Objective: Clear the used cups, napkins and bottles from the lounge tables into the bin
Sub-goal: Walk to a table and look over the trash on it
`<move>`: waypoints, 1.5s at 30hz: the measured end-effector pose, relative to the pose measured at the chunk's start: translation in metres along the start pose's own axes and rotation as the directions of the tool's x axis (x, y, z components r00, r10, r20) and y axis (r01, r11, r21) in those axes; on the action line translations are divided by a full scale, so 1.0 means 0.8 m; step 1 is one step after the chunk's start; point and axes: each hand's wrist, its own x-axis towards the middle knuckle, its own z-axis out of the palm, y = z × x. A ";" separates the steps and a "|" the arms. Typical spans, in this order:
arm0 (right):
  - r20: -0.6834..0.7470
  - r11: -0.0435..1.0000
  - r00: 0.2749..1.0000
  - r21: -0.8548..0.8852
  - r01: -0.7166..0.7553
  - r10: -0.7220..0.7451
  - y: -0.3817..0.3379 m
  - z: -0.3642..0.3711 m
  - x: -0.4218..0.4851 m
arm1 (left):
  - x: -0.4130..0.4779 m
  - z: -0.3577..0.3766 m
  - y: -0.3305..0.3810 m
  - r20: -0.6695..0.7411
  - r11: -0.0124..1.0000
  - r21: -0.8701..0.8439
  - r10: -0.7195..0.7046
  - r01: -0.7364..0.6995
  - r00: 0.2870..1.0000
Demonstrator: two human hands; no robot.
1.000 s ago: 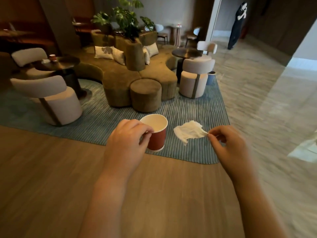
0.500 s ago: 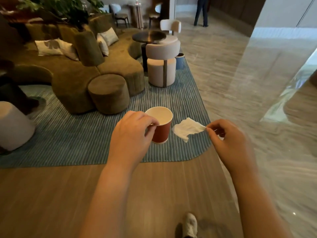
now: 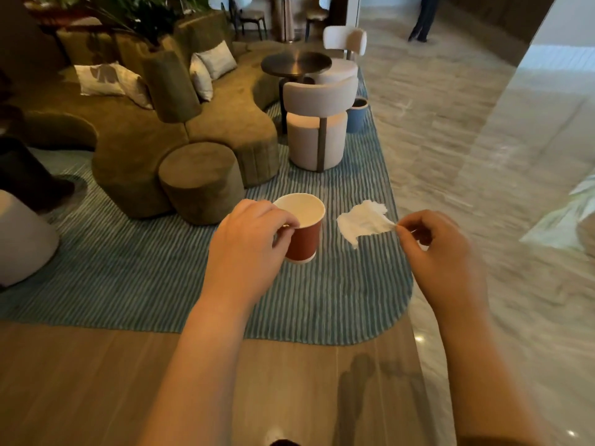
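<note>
My left hand [image 3: 248, 243] grips a red paper cup [image 3: 304, 233] by its rim and side, upright, its white inside showing nothing. My right hand [image 3: 441, 252] pinches one corner of a crumpled white napkin [image 3: 362, 222], which hangs out to the left between the two hands. Both are held in the air above a blue striped rug [image 3: 161, 278]. A small blue bin [image 3: 355, 115] stands on the floor behind a white chair, far ahead.
An olive curved sofa [image 3: 225, 123] with a round pouf [image 3: 201, 181] lies ahead left. A white chair [image 3: 318, 130] and a dark round table [image 3: 296, 64] stand ahead. Marble floor [image 3: 450, 140] runs along the right. A person [image 3: 423, 17] stands far back.
The view has moved forward and turned right across the rug; sofa, chair and bin are nearer. Both hands keep the same hold on cup and napkin.
</note>
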 end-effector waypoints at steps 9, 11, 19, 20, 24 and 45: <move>0.044 0.999 0.998 -0.003 -0.040 0.040 0.054 0.113 0.201 | 0.187 0.121 -0.088 0.009 0.999 -0.022 -0.035 0.035 0.999; 0.048 0.998 0.997 -0.028 -0.062 0.064 0.062 0.135 0.261 | 0.244 0.144 -0.112 0.005 0.999 -0.044 -0.028 0.028 1.000; -0.001 0.993 0.997 -0.094 -0.072 0.072 0.083 0.190 0.451 | 0.446 0.219 -0.163 0.018 0.996 -0.084 0.011 -0.009 1.000; -0.006 0.992 0.996 -0.096 -0.085 0.085 0.092 0.196 0.467 | 0.467 0.230 -0.164 0.032 0.996 -0.088 0.025 -0.022 0.999; -0.008 0.987 0.990 -0.074 -0.140 0.140 0.132 0.222 0.534 | 0.540 0.278 -0.171 0.082 0.993 -0.115 0.045 -0.036 0.996; 0.008 0.989 0.991 -0.069 -0.130 0.131 0.375 0.247 1.013 | 0.991 0.552 -0.099 0.095 0.996 -0.082 0.050 -0.042 0.994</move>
